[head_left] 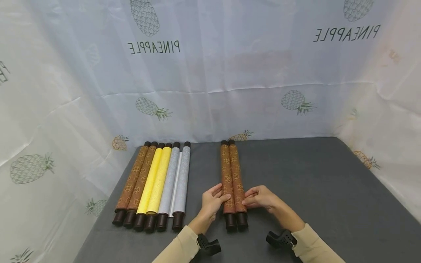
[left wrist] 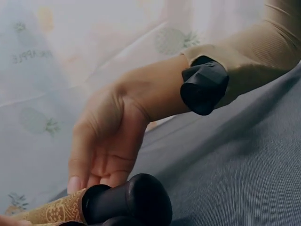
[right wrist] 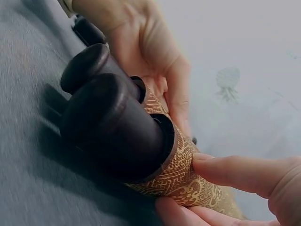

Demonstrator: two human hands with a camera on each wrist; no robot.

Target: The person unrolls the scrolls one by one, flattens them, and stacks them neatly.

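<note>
Two brown scrolls [head_left: 232, 179] with gold roundels lie side by side, touching, near the middle of the grey bench [head_left: 329, 190], running from its far edge toward the near edge, their dark wooden knobs [head_left: 236, 221] pointing at the person. The left hand [head_left: 210, 202] rests against the left flank of the pair, fingers nearly straight and laid flat on the patterned cloth. The right hand [head_left: 261, 198] comes in from the other side, and its grip is a light pinch: in the right wrist view a thumb and a finger [right wrist: 235, 172] close on the brocade of the nearer roll [right wrist: 188, 174] just behind its knob [right wrist: 113, 127]. With one hand on each side, the pair seems to be squeezed together and kept parallel, so neither roll can wander off sideways. The left wrist view shows the opposite palm [left wrist: 108, 150] cupped just beyond a knob [left wrist: 136, 197], which fits that reading.

Six more scrolls sit in a tight row toward the left edge of the bench, sorted by colour: two brown [head_left: 136, 179], two yellow [head_left: 156, 180], two pale grey-blue [head_left: 175, 180]. Their lower knobs line up roughly in one row, which looks like deliberate tidy pairing. One grey roll shows a strip of white between it and its neighbour. A pineapple-printed sheet [head_left: 210, 73] hangs behind and at both sides of the bench.
</note>
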